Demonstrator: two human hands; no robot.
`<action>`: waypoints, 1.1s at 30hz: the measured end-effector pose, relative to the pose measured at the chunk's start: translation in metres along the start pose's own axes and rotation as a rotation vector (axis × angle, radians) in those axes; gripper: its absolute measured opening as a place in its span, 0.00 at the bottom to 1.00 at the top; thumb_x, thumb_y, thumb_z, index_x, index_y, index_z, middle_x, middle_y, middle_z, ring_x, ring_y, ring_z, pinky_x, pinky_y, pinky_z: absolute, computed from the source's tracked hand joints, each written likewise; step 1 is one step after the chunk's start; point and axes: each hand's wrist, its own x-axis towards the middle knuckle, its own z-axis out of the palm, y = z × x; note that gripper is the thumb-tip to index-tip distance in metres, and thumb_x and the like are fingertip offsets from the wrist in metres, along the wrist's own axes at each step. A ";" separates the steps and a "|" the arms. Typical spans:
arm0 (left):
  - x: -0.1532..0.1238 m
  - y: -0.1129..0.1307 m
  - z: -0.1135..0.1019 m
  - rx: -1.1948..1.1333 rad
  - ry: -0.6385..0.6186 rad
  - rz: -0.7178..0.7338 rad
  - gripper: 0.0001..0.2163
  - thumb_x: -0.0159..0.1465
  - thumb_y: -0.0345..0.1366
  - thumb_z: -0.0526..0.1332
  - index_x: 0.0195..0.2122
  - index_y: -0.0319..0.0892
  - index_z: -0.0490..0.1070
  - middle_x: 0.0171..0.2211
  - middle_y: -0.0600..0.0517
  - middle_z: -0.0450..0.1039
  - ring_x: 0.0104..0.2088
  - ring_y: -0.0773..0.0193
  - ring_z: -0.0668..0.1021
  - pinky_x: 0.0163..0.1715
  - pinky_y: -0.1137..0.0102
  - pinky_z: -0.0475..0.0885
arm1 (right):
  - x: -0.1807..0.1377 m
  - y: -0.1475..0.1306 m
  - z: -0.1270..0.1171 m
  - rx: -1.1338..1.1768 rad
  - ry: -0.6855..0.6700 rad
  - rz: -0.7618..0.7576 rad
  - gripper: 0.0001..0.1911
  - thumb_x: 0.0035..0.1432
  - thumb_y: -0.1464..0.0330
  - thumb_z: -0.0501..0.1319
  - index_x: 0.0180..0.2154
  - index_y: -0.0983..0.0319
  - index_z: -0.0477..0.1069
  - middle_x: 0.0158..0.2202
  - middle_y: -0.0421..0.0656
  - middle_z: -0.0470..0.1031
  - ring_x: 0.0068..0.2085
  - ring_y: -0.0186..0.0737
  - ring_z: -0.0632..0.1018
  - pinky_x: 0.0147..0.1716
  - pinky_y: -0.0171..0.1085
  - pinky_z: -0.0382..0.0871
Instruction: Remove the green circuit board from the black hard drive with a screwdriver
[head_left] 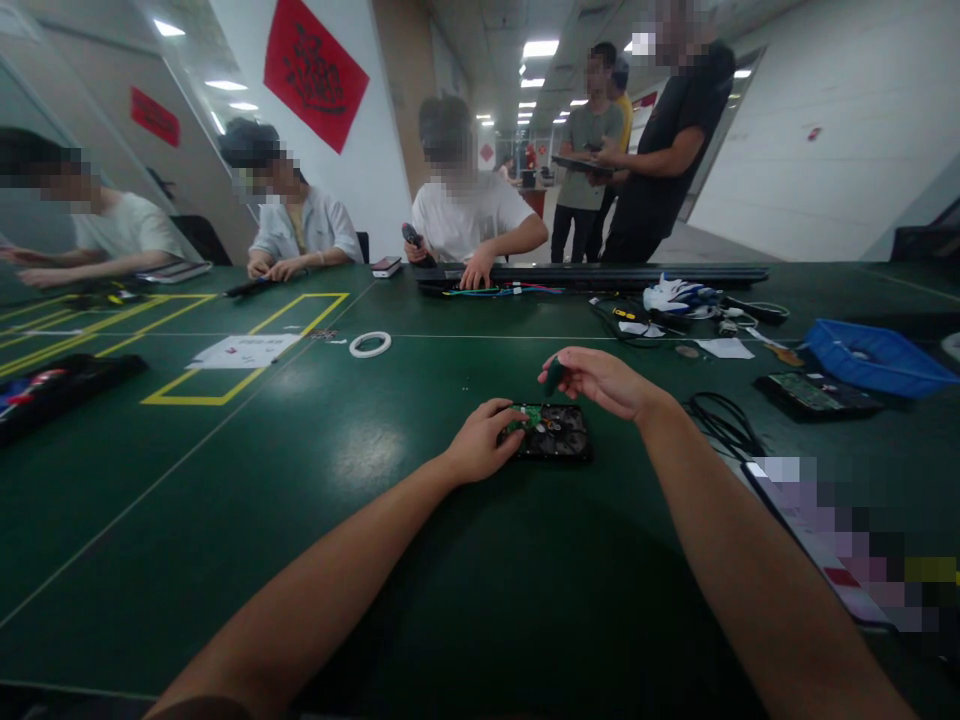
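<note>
A small black hard drive [559,435] with a green circuit board lies on the green table [315,480] in front of me. My left hand [484,440] rests on its left edge, fingers curled against it and gripping it. Just above the drive, my right hand [600,380] is closed around the dark handle of a screwdriver [553,377], which points down at the board.
A black cable [720,425] lies right of the drive, a blue tray [870,355] and another circuit board [814,392] further right. A white tape ring [370,344] and paper [244,350] lie at the left. Several people sit or stand across the table.
</note>
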 end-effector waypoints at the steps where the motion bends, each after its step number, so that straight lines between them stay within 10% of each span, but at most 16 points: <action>1: 0.000 0.000 0.000 0.002 -0.001 0.001 0.15 0.69 0.38 0.60 0.55 0.47 0.73 0.58 0.43 0.67 0.59 0.50 0.71 0.59 0.53 0.69 | 0.000 0.000 0.000 -0.001 0.003 -0.003 0.11 0.64 0.62 0.61 0.42 0.63 0.76 0.44 0.51 0.80 0.35 0.39 0.75 0.33 0.38 0.69; 33: 0.000 -0.002 0.003 0.006 0.010 -0.002 0.15 0.68 0.38 0.60 0.55 0.46 0.74 0.57 0.43 0.68 0.58 0.51 0.72 0.59 0.54 0.68 | 0.000 -0.001 0.002 -0.011 -0.128 0.093 0.19 0.66 0.60 0.56 0.45 0.64 0.78 0.44 0.52 0.79 0.29 0.37 0.72 0.23 0.36 0.62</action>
